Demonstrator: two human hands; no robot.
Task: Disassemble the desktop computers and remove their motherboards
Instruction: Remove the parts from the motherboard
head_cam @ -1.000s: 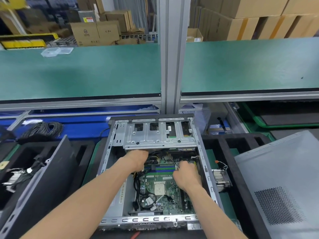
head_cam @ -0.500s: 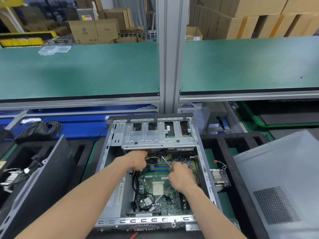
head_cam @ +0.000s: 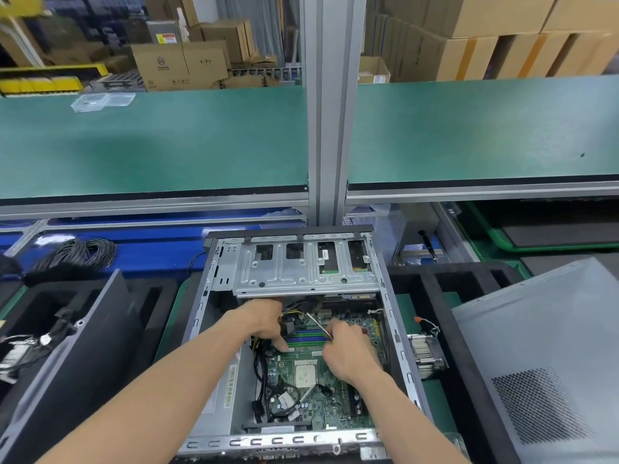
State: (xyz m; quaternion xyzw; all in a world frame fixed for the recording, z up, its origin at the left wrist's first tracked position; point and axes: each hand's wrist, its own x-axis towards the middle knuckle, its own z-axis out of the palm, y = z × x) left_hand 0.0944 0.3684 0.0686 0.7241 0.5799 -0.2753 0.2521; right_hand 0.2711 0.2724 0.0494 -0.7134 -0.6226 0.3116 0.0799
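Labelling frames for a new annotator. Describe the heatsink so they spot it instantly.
Find the open computer case in the bottom centre, both hands inside it. Just outside its right wall, in the black foam tray, sits the heatsink: a block of shiny metal fins with a thin wire lead, the only finned part there.

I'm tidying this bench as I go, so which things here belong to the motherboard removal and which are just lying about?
In the job: open computer case, motherboard, drive cage, left hand, right hand holding a thin metal tool.

Lying about: heatsink, grey side panel, coil of black cable, cardboard boxes.
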